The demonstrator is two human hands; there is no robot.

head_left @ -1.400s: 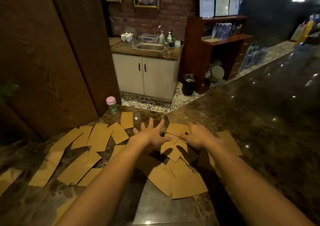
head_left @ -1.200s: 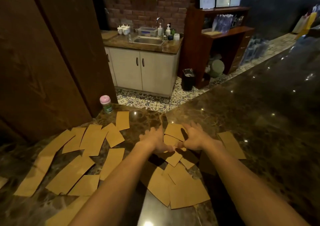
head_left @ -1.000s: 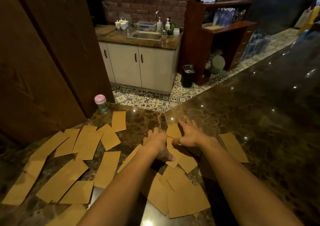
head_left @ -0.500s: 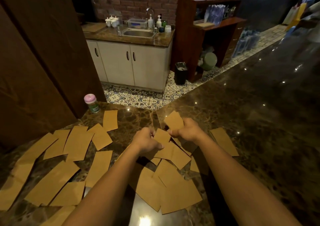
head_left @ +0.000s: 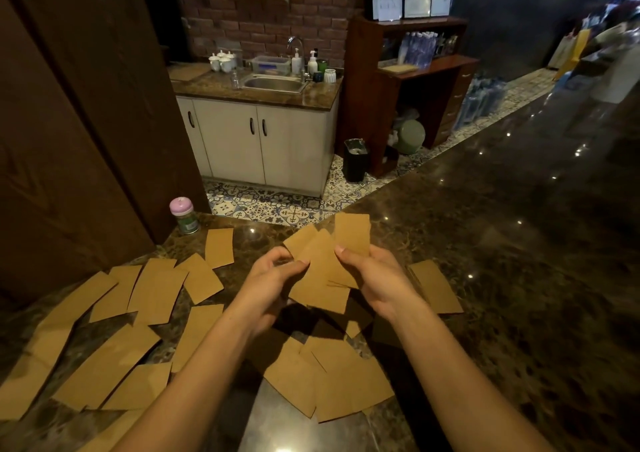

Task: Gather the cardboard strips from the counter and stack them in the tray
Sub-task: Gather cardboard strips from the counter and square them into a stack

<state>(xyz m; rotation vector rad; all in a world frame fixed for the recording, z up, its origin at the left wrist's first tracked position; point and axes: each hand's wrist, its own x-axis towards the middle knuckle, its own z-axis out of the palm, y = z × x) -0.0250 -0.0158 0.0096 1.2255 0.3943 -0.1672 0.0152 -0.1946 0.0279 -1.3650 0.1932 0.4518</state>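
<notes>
Several brown cardboard strips [head_left: 323, 271] are fanned out above the dark marble counter [head_left: 502, 278], held between both hands. My left hand [head_left: 273, 278] pinches their left edge and my right hand [head_left: 372, 275] grips their right side with the thumb on top. More strips lie flat on the counter: several at the left [head_left: 156, 296], a pile near me under my forearms [head_left: 332, 382], and one strip [head_left: 436, 287] to the right of my right hand. No tray can be made out with certainty.
A small jar with a pink lid [head_left: 184, 215] stands at the counter's far left corner beside a wooden wall panel [head_left: 69, 140]. Beyond the counter are a tiled floor, a sink cabinet [head_left: 263, 140] and a black bin [head_left: 355, 161]. The counter stretches away to the right.
Both hands pressed flat on strips in the middle, drew them together, closed on them and lifted the bunch off the counter. The other strips stayed where they lay.
</notes>
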